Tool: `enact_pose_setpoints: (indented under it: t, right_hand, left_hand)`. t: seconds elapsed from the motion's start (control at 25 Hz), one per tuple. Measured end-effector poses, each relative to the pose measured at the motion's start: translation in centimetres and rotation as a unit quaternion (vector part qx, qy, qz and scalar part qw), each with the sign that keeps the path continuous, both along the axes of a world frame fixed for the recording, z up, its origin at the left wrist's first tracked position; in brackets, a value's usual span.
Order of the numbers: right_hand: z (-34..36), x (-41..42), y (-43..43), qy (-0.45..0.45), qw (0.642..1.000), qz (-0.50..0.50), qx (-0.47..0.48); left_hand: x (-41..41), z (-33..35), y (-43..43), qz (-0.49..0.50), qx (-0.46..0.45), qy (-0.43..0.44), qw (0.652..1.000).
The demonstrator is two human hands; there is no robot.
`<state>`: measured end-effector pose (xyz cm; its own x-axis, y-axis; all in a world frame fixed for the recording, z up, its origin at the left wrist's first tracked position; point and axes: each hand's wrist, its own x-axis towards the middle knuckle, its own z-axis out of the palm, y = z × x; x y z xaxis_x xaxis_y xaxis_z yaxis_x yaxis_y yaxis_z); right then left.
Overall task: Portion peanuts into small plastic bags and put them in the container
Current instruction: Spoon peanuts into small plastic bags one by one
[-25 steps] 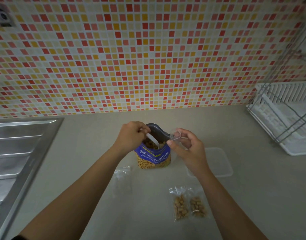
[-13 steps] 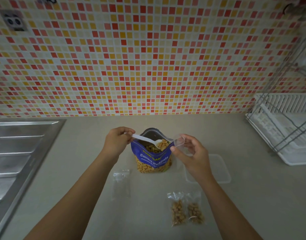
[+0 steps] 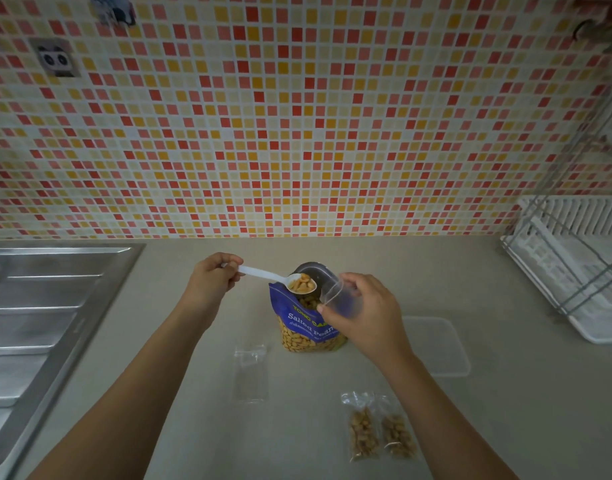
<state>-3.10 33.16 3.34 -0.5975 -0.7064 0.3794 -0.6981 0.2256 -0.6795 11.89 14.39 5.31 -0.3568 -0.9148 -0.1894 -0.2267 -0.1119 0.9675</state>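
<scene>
holding the white spoon (image 3: 263, 273) level over the open peanut pack (image 3: 308, 327), the left hand (image 3: 212, 282) pinches its handle, likely so strays drop back inside; the right hand (image 3: 363, 313) grips a small clear bag (image 3: 335, 294) tilted mouth-first toward it. the heaped peanuts (image 3: 301, 284), pale tan, sit just left of that mouth.

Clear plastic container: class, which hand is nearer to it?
Right. The right hand is just left of the container; the left hand, holding the spoon, is beyond the peanut bag.
</scene>
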Motion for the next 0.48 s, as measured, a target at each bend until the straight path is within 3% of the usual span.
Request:
enact_pose_setpoints:
  t: [0.32, 0.48]
  right_hand:
    - [0.3, 0.3, -1.1, -0.009, 0.999, -0.006, 0.036]
    - [0.3, 0.7, -1.5, -0.033, 0.999, -0.006, 0.011]
  left_hand:
    - [-0.3, 2.8, -0.2, -0.061, -0.025, 0.011, 0.998]
    - [-1.7, 5.6, 0.8, -0.124, -0.123, -0.051, 0.983]
